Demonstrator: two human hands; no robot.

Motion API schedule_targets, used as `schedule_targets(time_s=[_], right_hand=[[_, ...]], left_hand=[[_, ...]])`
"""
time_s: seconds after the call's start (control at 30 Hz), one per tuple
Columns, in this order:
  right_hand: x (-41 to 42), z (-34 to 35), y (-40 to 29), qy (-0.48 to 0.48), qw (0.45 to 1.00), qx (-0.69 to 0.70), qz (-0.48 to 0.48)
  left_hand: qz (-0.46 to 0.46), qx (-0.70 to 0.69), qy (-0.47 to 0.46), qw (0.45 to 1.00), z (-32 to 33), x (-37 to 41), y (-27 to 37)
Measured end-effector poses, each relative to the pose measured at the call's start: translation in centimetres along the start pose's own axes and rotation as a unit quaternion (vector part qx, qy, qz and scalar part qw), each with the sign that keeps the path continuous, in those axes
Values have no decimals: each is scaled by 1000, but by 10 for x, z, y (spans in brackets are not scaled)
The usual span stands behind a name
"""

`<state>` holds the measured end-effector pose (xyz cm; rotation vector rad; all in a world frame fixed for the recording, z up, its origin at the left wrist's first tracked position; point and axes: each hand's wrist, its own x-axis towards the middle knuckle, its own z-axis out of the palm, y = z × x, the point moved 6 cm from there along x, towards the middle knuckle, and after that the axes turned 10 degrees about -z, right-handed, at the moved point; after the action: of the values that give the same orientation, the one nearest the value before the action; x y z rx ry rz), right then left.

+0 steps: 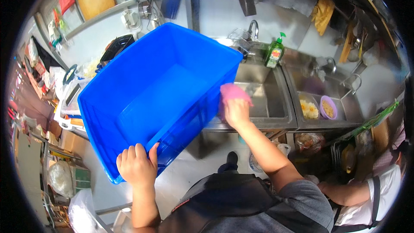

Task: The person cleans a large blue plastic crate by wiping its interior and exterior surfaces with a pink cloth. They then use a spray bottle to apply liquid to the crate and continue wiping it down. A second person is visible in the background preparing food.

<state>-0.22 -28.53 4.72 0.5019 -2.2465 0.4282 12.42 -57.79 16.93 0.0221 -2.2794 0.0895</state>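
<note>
A large blue plastic crate is tilted before me, its open top towards the camera, its right end over the sink's left side. My left hand grips the crate's near rim, fingers over the edge and thumb on the outer side. In my right hand is a pink cloth, held against or close to the crate's right outer side; contact cannot be told. Inside, the crate shows no contents. A stainless steel sink lies just right of the cloth. A green pump bottle of liquid stands at its back rim.
A second sink at the right holds a bowl of pale food and a purple bowl. Behind the crate stands a black container. Another person is close at the lower right. Shelves with bags line the left.
</note>
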Motion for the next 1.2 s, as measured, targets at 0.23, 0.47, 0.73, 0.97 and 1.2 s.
schedule_targets(time_s=[0.23, 0.47, 0.73, 0.97, 1.2], right_hand=[[9, 1, -16, -21, 994, -82, 67], [-7, 3, -46, -35, 999, 40, 2], [3, 6, -19, -22, 998, 9, 66], [3, 14, 1, -77, 994, -22, 75], [-8, 12, -43, 20, 998, 67, -2]], left_hand=[[-10, -18, -18, 1000, 2, 0, -1], [-20, -19, -4, 1000, 3, -1, -2], [-14, -20, 9, 1000, 4, 0, -3], [-23, -15, -4, 1000, 2, 0, -4], [-25, -25, -4, 999, 3, 1, -3]])
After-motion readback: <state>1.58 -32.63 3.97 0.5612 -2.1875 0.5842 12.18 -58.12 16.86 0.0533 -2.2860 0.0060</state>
